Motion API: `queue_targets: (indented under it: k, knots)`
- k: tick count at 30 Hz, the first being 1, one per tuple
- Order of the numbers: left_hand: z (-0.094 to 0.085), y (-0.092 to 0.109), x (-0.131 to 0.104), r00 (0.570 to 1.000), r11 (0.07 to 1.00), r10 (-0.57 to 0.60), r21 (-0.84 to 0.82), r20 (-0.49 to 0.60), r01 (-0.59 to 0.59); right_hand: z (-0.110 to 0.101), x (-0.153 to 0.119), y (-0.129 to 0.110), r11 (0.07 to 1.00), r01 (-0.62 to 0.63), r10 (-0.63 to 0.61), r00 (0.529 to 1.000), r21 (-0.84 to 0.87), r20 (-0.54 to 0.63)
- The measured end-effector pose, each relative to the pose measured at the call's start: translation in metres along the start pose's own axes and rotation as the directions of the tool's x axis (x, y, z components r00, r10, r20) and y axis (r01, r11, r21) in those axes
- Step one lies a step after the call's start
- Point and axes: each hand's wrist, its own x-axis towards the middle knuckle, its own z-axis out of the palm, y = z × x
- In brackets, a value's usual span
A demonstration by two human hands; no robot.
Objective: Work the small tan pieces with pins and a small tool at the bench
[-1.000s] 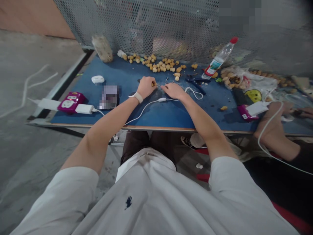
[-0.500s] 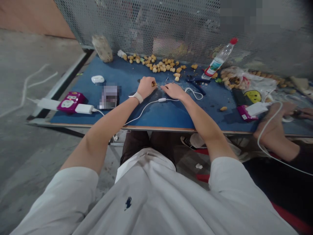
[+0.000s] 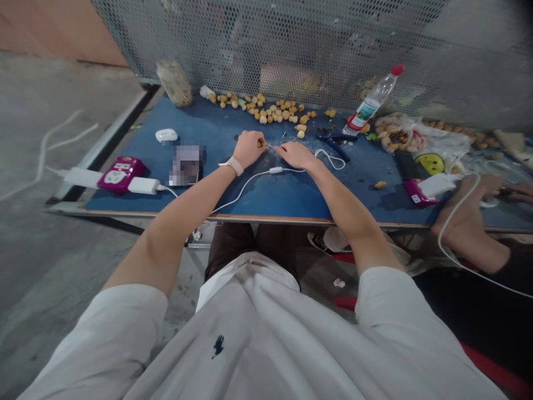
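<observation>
Tan piece (image 3: 261,143) pinched in left hand (image 3: 247,150), upper middle of frame

Left hand's grip was closed on the piece, fingertips curled round it, above the bench (image 3: 275,199). Right hand (image 3: 293,154) sat just beside, its grip closed on a thin tool (image 3: 270,146), mostly hidden by the fingers; tip pointed at the piece, couldn't tell if touching. White cable (image 3: 245,188) ran below both hands, its small inline block (image 3: 275,170) near the frame's middle. More tan pieces (image 3: 278,114) lay heaped along the upper middle; one loose piece (image 3: 380,185) lay right of center. Dark-blue-handled pliers (image 3: 340,150) lay upper right of the right hand, near a red-capped bottle (image 3: 366,111). Phone (image 3: 187,166), white case (image 3: 166,135) and magenta power block (image 3: 121,175) were at left. Another person's arm (image 3: 470,222) reached in at the right edge.
</observation>
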Motion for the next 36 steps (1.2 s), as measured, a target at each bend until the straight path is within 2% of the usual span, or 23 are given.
queue_targets:
  k: [6, 18, 27, 36]
  knots:
    - [0.004, -0.009, 0.004, 0.998, 0.994, 0.047, -0.098, -0.029, -0.05, 0.0, -0.001, -0.001, 1.0, 0.003, -0.003, 1.0, -0.018, -0.003]
    - [-0.005, 0.009, -0.004, 1.0, 1.0, -0.023, 0.019, 0.0, 0.023, 0.002, 0.004, 0.006, 1.0, 0.031, -0.031, 0.999, -0.003, 0.012]
    - [-0.004, 0.005, -0.002, 1.0, 1.0, -0.001, 0.011, 0.005, 0.001, 0.0, 0.003, 0.005, 0.999, 0.034, -0.034, 0.999, 0.004, 0.012]
    - [-0.008, 0.01, -0.005, 1.0, 0.998, 0.005, 0.06, 0.014, -0.006, 0.003, 0.004, 0.004, 1.0, 0.021, -0.021, 1.0, -0.001, 0.009]
